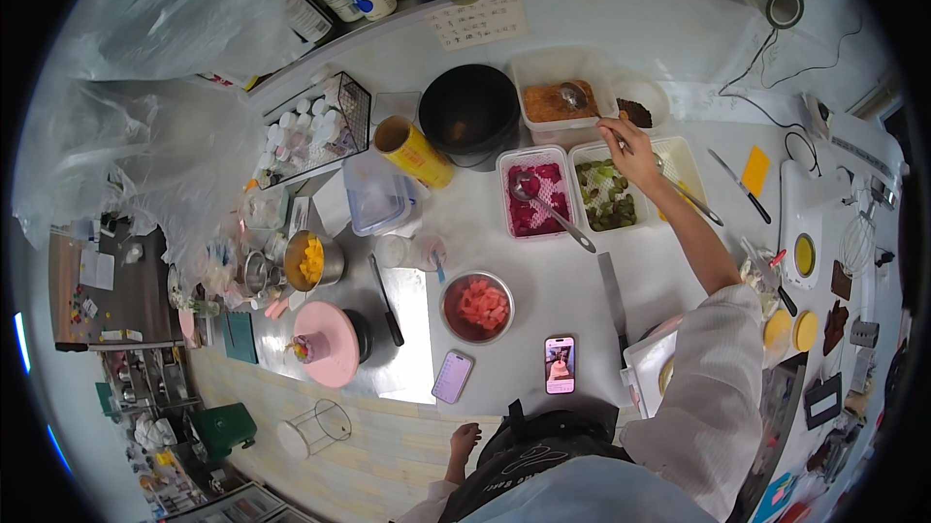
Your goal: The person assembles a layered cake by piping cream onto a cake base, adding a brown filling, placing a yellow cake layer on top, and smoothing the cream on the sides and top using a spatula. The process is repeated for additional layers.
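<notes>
My right hand (pixel 631 152) grips the handle of a metal serving spoon (pixel 574 95). Its bowl rests over orange-brown crumbs (pixel 553 103) in a clear plastic tub (pixel 534 132). Beneath my right forearm, a white basket container (pixel 607 227) holds halved green grapes (pixel 609 203) and, partly hidden, yellow fruit pieces (pixel 682 192); a second spoon (pixel 705 210) lies across it. Left of that, magenta fruit pieces (pixel 534 214) fill a white basket (pixel 500 196), with a slotted spoon (pixel 556 214) inside. My left hand (pixel 466 439) hangs below the table edge, fingers curled, apparently holding nothing.
A steel bowl of pink-red fruit cubes (pixel 483 305), two phones (pixel 559 367) and a long spatula (pixel 613 294) lie before me. At left stand a pink cake turntable (pixel 327 363), a black-handled knife (pixel 385 297) and a yellow film roll (pixel 413 152). A black bucket (pixel 469 112) stands behind.
</notes>
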### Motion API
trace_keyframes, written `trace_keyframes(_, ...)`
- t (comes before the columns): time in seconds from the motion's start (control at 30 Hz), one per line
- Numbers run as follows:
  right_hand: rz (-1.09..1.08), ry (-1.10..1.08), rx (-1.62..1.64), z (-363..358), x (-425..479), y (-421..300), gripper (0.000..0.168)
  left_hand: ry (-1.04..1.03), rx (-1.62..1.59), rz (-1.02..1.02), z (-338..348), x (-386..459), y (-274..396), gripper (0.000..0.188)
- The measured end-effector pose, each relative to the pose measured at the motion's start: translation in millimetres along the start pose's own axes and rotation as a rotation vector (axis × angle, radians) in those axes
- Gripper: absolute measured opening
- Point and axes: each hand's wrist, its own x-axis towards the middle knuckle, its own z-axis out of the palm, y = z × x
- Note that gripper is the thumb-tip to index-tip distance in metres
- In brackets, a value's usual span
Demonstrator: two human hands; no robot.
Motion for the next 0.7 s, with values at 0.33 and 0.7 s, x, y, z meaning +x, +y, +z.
trace_keyframes(0.33, 0.011, 0.006, -0.015, 2, 2, -6, 0.015, 0.011, -0.041, 0.009, 4, -3, -7, 0.031)
trace_keyframes(0.7, -0.253, -0.142, -0.221, -10, -8, -7, 0.017, 0.021, 0.002, 0.031, 3, -3, -5, 0.032)
